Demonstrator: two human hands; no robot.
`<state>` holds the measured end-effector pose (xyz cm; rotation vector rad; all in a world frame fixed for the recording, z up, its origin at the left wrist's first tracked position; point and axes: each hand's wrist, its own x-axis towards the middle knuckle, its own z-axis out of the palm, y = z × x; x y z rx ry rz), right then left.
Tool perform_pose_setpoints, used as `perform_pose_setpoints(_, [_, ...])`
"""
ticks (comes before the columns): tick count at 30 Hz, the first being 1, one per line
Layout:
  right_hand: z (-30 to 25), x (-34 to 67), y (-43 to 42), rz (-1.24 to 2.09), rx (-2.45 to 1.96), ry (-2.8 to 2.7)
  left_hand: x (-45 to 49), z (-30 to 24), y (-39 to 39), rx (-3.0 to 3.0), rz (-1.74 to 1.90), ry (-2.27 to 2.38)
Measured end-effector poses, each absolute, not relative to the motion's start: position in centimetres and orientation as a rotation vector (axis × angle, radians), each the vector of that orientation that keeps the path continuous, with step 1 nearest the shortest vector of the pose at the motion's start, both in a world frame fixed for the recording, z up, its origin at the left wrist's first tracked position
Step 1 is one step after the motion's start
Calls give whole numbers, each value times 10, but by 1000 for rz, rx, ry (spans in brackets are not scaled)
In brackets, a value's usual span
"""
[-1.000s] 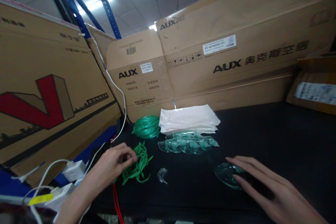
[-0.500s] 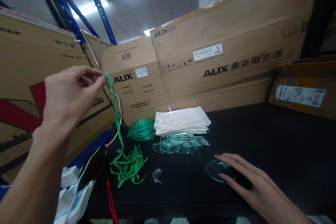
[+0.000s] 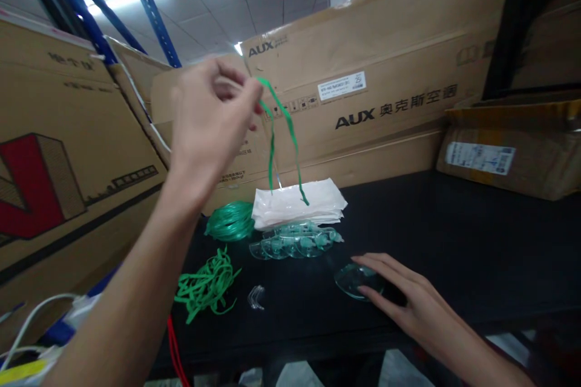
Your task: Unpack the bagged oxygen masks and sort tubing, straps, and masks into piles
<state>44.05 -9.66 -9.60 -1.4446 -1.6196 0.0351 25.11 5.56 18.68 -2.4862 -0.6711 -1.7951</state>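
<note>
My left hand (image 3: 213,115) is raised and pinches a green elastic strap (image 3: 292,130), whose two ends dangle in front of the white packets. Low on the right, my right hand (image 3: 413,299) grips a clear greenish plastic face mask (image 3: 350,280) between thumb and fingers, against the black tabletop. A tangled pile of green straps (image 3: 209,284) lies below my left forearm's side. Several similar masks (image 3: 295,246) are nested in a row at the middle. Small thin curved strips (image 3: 256,297), clear or silvery, rest between the strap pile and the held mask.
Behind the masks lie stacked white packets (image 3: 299,201) and a coil of green tubing (image 3: 230,221). Large cardboard (image 3: 390,97) walls the back of the black table (image 3: 476,242). An open carton (image 3: 508,157) stands at right; red cords (image 3: 175,351) hang over the front edge.
My left hand has lifted one green strap away from the pile and carried it right and up. My right hand stays on the mask. The view has shifted slightly rightward.
</note>
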Motion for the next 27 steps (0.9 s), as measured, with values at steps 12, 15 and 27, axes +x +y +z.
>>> perform_pose_setpoints(12, [-84,465,-109,31,-1604,-1524,222,-53,5,-3270,-985,-1486])
perform_pose_setpoints(15, [-82,465,-108,20,-1640,-1524,206,-59,12,-3234,-898,-1447])
perform_pose_setpoints(27, [-80,455,-114,-246,-1637,-1573,114,-51,20,-2904,-798,-1038])
